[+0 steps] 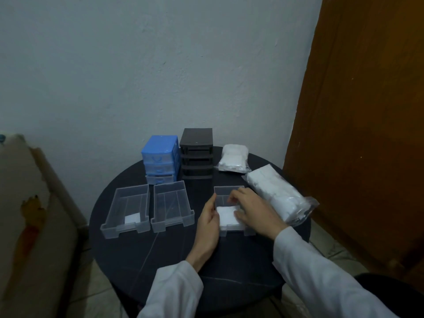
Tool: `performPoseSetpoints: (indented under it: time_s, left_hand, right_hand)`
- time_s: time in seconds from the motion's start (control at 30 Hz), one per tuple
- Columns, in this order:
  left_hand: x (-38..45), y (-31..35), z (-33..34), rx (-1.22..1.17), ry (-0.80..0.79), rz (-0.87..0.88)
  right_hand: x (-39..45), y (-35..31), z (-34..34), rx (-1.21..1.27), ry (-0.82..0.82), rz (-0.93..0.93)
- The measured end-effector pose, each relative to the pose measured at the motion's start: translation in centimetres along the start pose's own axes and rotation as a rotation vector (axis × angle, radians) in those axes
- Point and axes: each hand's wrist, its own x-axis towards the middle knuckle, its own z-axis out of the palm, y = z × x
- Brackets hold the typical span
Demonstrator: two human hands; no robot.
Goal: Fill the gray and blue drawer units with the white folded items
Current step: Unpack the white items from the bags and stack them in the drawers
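The blue drawer unit and the dark gray drawer unit, its slots empty, stand at the back of the round table. Three clear drawers lie in front of them. The left drawer holds one white folded item. Nothing lies in the middle drawer. In the right drawer lies another white folded item. My left hand grips that drawer's left wall. My right hand presses its fingertips on the item's right edge, thumb lifted.
Two plastic bags of white folded items lie at the right: a small one at the back and a long one beside my right hand. The dark table stands against a wall, with a wooden door at the right.
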Motion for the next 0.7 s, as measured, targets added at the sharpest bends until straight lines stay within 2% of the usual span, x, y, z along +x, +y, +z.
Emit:
performPoseSetpoints:
  time_s: [0.13, 0.3, 0.43, 0.53, 0.7]
  left_hand:
    - [-0.2, 0.3, 0.1, 0.029, 0.020, 0.023]
    - [-0.5, 0.7, 0.3, 0.080, 0.034, 0.041]
    - [-0.8, 1.6, 0.4, 0.151, 0.063, 0.124]
    - [-1.2, 3.2, 1.3, 0.238, 0.093, 0.264]
    - [-1.4, 5.1, 5.2, 0.349, -0.067, 0.468]
  right_hand:
    - [0.3, -0.3, 0.1, 0.042, -0.168, 0.006]
    - [0.5, -0.1, 0.3, 0.098, -0.206, 0.032]
    - [-0.5, 0.0, -1.4, 0.195, -0.079, 0.037]
    - [-1.8, 1.0, -3.8, 0.228, 0.041, 0.043]
    - [-4.2, 4.4, -7.2, 0.178, 0.168, 0.152]
